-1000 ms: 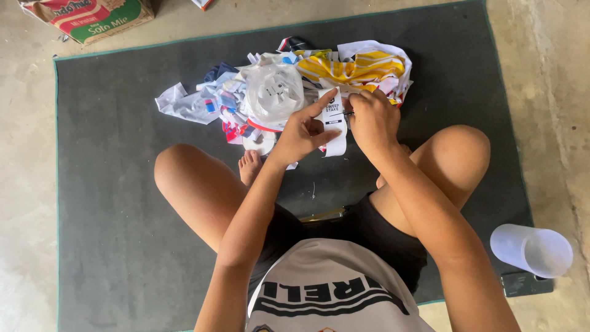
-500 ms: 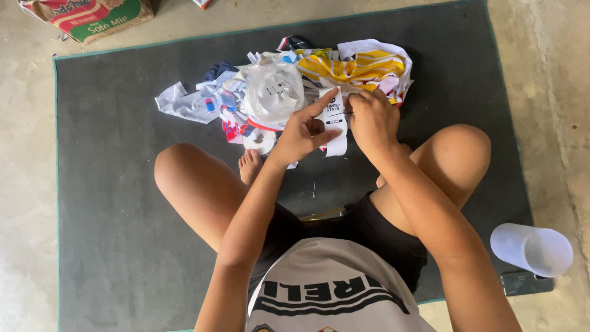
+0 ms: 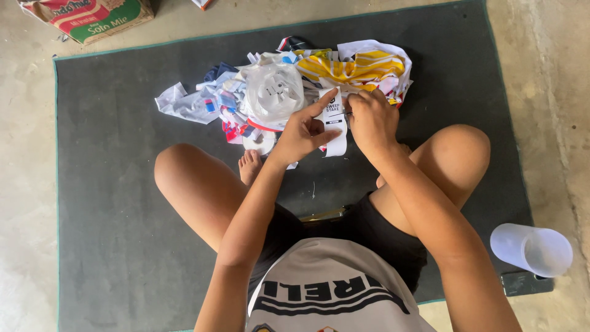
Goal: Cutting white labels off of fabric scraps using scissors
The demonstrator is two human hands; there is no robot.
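I am pinching a white strip (image 3: pixel 335 123) between left hand (image 3: pixel 301 132) and right hand (image 3: pixel 372 120), both clamped on it. The scrap pile (image 3: pixel 270 92) is sitting just beyond, with bare mat (image 3: pixel 104 154) spreading wide to my left.

Single head view, looking steeply down past own chest at both hands; close, arm's reach; left hand (image 3: pixel 302 132), right hand (image 3: pixel 372 120) mid-frame; mat (image 3: pixel 104 184) beneath

Bare arms, bare feet; black shorts, grey shirt, black-white band.
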